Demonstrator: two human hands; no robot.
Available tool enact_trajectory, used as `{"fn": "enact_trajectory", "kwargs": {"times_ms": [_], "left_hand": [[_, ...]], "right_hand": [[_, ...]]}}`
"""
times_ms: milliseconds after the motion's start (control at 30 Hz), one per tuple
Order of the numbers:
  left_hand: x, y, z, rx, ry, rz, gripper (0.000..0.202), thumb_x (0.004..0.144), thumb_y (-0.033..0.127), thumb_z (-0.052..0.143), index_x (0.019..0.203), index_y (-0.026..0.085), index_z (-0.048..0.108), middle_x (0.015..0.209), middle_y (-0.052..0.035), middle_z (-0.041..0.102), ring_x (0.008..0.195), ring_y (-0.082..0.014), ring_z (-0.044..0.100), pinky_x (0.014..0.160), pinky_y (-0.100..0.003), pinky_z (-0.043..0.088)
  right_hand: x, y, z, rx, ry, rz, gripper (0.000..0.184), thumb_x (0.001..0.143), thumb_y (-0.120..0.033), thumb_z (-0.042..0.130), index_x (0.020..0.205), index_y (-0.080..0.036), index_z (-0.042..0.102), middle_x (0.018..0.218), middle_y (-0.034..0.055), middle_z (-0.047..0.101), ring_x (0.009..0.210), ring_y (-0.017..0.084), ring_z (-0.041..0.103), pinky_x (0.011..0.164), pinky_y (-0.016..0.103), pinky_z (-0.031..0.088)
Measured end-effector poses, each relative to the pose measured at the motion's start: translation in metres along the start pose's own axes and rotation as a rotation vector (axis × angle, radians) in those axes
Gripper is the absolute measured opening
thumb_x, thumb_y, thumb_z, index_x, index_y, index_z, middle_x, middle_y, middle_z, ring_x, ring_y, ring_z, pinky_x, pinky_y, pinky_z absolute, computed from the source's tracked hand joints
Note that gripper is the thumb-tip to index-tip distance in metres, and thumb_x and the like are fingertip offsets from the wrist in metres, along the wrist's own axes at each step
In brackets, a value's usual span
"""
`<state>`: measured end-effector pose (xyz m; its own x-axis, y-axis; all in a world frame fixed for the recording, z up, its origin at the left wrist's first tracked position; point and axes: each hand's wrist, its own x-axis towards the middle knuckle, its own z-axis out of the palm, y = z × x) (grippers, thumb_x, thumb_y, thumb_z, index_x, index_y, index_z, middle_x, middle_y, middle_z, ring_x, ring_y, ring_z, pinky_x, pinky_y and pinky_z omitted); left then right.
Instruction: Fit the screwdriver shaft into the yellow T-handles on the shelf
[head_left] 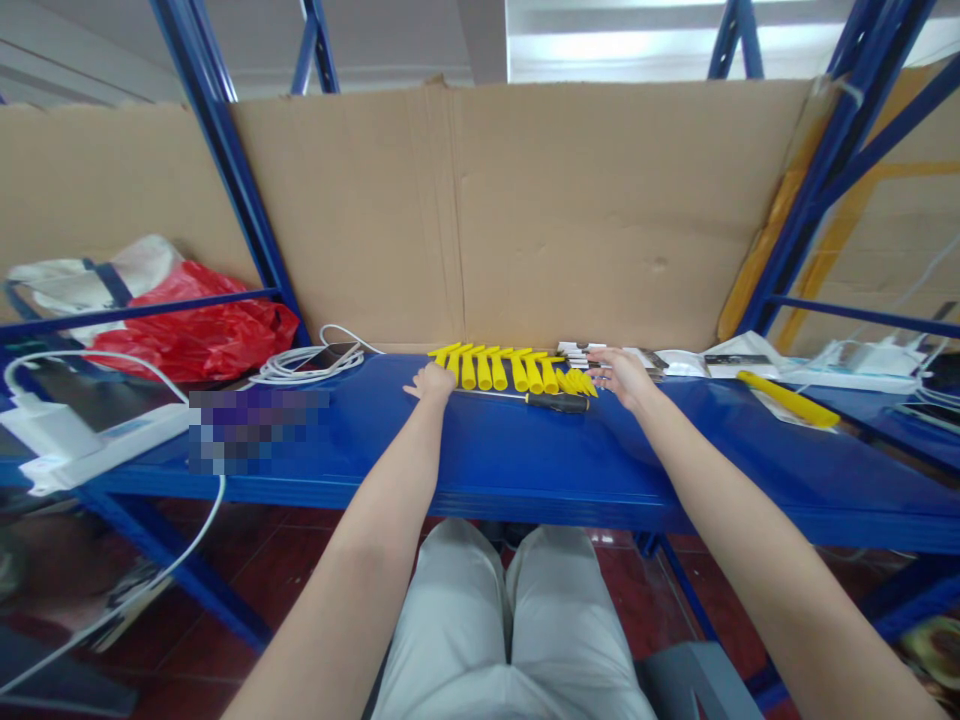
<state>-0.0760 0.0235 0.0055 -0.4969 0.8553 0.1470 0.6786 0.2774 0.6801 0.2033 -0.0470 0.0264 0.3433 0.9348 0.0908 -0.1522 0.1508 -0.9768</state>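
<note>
A row of several yellow plastic pieces [499,367] lies on the blue shelf [525,450] against a cardboard backing. My left hand [430,382] rests at the row's left end, its fingers curled toward the first piece. My right hand [621,374] lies at the row's right end with fingers spread, touching the small yellow pieces [576,381] there. A black-handled screwdriver [556,402] lies flat on the shelf just in front of the row, between my hands.
A coiled white cable with a phone [315,362] sits at left, beside a red plastic bag [196,325]. A white power strip [97,440] and charger are far left. Papers [731,362], a yellow tool [787,399] and white adapters lie right. Blue rack posts flank the shelf.
</note>
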Motion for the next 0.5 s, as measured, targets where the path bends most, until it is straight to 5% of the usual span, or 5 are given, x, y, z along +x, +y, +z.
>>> {"fn": "enact_trajectory", "kwargs": {"times_ms": [500], "left_hand": [[-0.0056,-0.0014,0.0013,0.063,-0.015,0.053,0.043,0.086,0.018,0.045,0.124,0.022,0.064,0.138,-0.017,0.059,0.136,-0.033,0.046,0.114,-0.06,0.025]], "right_hand": [[-0.0004,-0.0004,0.0007,-0.015,-0.003,0.002,0.014,0.077,-0.004,0.058,0.077,-0.017,0.063,0.071,-0.0001,0.065,0.051,0.008,0.057,0.046,0.018,0.044]]}}
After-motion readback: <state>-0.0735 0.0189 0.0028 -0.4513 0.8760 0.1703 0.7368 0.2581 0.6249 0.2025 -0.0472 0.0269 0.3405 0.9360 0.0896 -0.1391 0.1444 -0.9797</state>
